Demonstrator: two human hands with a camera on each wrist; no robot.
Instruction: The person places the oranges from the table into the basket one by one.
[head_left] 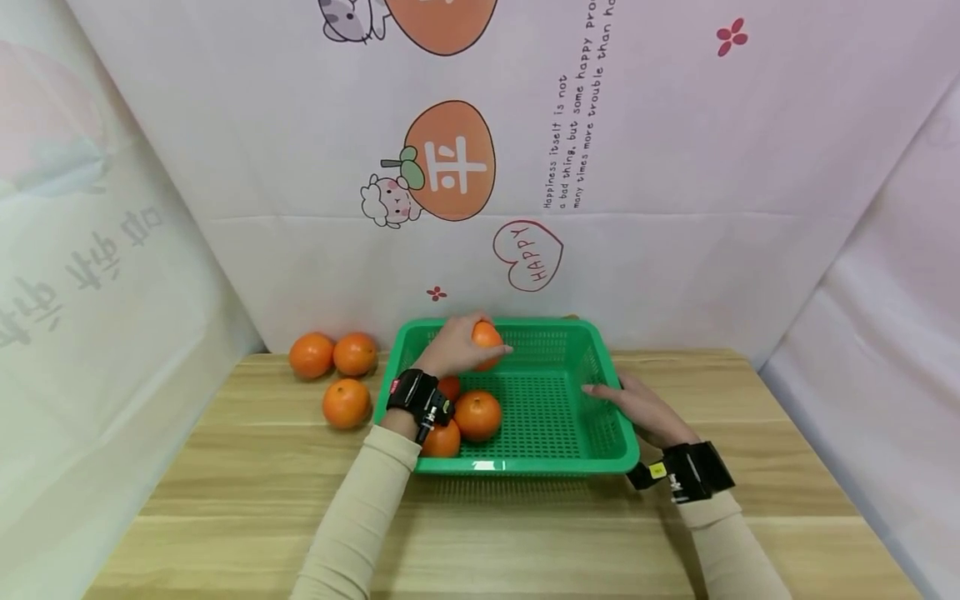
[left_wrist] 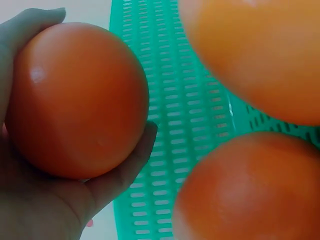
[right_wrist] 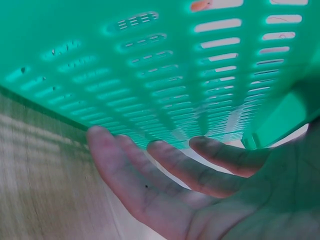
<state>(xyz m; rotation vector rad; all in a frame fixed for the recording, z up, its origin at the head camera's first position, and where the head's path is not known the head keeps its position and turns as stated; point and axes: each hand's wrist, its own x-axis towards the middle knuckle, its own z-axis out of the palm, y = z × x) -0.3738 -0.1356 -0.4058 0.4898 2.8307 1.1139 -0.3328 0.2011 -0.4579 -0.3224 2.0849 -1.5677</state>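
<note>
My left hand [head_left: 454, 343] grips an orange [head_left: 487, 343] over the far left part of a green plastic basket [head_left: 517, 466]. In the left wrist view, fingers and thumb curl round this held orange [left_wrist: 80, 100]. Below that hand, the left side of the basket holds an orange [head_left: 478, 416] near the middle, another orange [head_left: 441, 440] by the near wall, and one partly hidden behind the wrist. At the basket's right side, my right hand [head_left: 651, 410] holds the rim, thumb over it and fingers outside. The right wrist view shows the fingers [right_wrist: 170, 155] along the slotted outer wall.
Left of the basket, three oranges lie on the wooden table [head_left: 247, 483]: one at the back left [head_left: 312, 356], one beside it [head_left: 356, 354], and a nearer orange [head_left: 347, 403]. A printed white cloth [head_left: 637, 275] stands upright behind the basket.
</note>
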